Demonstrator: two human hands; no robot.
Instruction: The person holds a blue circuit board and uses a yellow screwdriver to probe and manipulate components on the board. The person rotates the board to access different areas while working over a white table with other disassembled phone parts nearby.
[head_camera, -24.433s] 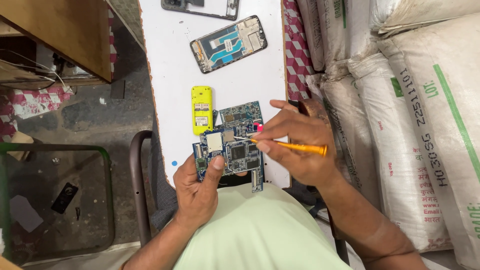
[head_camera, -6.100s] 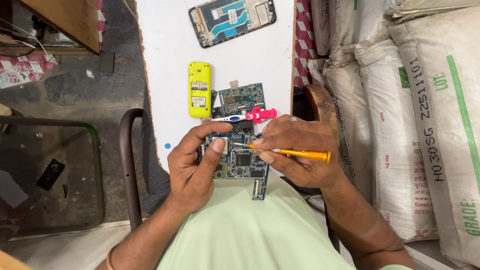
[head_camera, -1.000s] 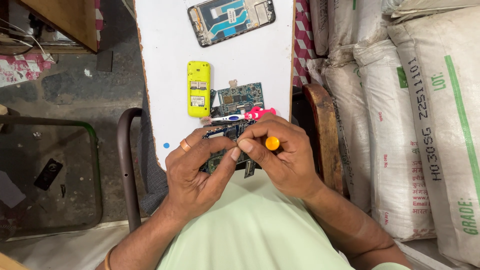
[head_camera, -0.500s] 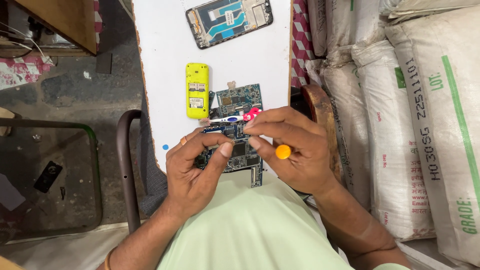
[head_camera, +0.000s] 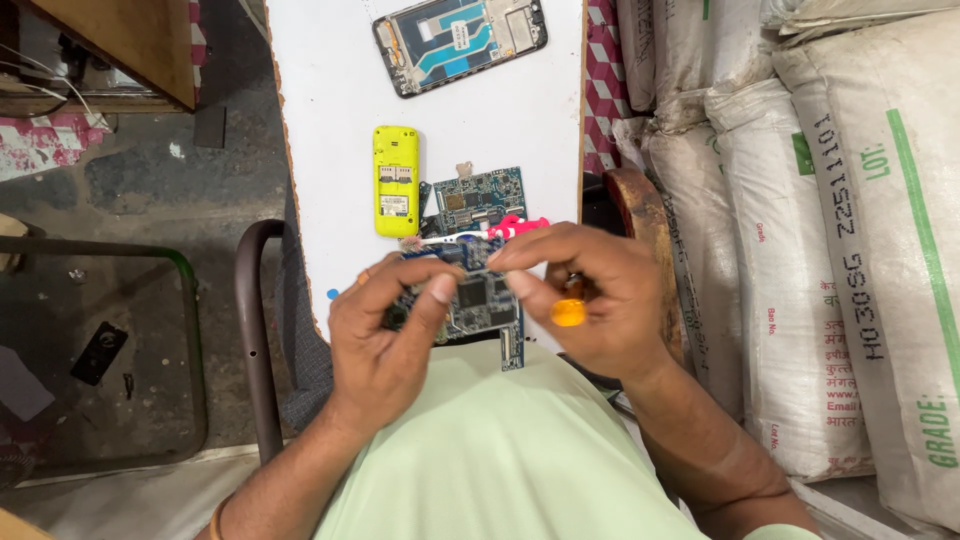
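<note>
Board: your left hand (head_camera: 385, 330) is gripping the blue circuit board (head_camera: 470, 300), already out of its case.
Tool: your right hand (head_camera: 590, 300) is clamping the orange screwdriver (head_camera: 568, 310) (tip hidden).
Left: board work looks unfinished.

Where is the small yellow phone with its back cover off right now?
In the head view the yellow phone lies flat on the white table, left of a loose green circuit board and just beyond the left hand.

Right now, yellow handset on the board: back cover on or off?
Off. The yellow handset lies flat on the white board with its bare battery bay and a label showing; no battery or cover sits in it.
</note>
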